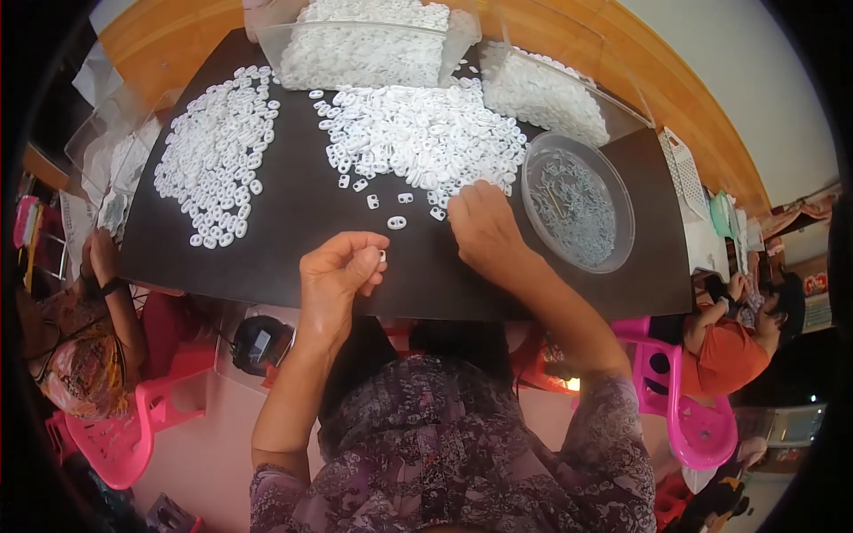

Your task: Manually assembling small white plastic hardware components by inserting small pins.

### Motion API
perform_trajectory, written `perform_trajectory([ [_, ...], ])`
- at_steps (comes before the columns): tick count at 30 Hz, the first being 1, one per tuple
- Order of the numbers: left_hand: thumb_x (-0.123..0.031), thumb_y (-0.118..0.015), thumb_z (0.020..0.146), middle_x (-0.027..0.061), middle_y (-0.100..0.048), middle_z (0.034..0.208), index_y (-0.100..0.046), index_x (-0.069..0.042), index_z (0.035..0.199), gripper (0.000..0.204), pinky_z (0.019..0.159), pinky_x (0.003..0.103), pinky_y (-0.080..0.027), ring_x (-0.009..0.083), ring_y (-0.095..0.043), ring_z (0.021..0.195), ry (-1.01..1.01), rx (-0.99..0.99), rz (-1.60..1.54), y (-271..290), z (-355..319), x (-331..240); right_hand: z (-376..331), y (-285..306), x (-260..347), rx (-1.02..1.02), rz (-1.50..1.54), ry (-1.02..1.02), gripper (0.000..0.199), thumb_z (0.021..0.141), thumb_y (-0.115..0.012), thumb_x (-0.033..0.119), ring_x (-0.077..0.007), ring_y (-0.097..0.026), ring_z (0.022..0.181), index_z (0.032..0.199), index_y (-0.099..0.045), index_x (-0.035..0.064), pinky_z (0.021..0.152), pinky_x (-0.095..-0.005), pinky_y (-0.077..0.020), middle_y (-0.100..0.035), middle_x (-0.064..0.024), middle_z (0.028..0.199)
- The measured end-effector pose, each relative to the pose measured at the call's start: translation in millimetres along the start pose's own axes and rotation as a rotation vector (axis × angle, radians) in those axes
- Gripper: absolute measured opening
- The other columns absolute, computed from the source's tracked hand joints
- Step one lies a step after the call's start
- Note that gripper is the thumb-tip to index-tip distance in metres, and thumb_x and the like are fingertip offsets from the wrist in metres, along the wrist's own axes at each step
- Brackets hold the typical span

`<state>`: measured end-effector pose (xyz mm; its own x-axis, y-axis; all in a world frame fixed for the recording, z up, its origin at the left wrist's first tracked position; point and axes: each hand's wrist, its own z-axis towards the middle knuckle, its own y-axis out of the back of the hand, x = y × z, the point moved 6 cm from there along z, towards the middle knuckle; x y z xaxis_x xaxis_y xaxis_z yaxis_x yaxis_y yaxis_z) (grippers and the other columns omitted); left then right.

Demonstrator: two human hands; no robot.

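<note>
My left hand is closed in a pinch above the table's front part. A small white plastic piece shows at its fingertips. Beyond it, a big heap of white two-holed plastic pieces spreads over the dark table. My right hand reaches the heap's near right edge, its fingers curled down among the pieces; whether they grip one is hidden. Between my hands and the heap lie several loose pieces, one of them an oval. Right of my right hand stands a round clear tub holding many small metal screws or pins.
A second pile of white oval pieces covers the table's left. Clear bins full of white pieces stand at the back. People sit on both sides, one in an orange top, near pink chairs.
</note>
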<state>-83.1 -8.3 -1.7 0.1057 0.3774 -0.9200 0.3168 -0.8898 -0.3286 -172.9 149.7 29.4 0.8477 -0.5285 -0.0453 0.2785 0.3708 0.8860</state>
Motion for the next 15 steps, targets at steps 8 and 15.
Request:
perform_trajectory([
  [8, -0.010, -0.062, 0.087, 0.0036, -0.059, 0.072, -0.060, 0.000, 0.090, 0.010, 0.051, 0.019, -0.040, 0.0072, -0.053, 0.058, 0.041, 0.076, -0.183, -15, -1, 7, -1, 41, 23, -0.085, 0.585, -0.263, 0.007, 0.079, -0.060, 0.004, -0.0266, -0.058, 0.076, 0.085, -0.057, 0.0013, 0.068, -0.0340, -0.0457, -0.057, -0.0118, 0.081],
  [15, -0.008, -0.060, 0.087, 0.0095, -0.064, 0.081, -0.060, 0.004, 0.098, 0.016, 0.057, 0.021, -0.046, 0.0112, -0.058, 0.065, -0.001, 0.070, -0.192, -24, -7, 5, -13, 31, 33, -0.092, 0.969, -0.463, 0.008, 0.081, -0.060, -0.003, -0.0075, -0.053, 0.073, 0.088, -0.059, 0.0010, 0.067, -0.0217, -0.0432, -0.058, -0.0024, 0.081],
])
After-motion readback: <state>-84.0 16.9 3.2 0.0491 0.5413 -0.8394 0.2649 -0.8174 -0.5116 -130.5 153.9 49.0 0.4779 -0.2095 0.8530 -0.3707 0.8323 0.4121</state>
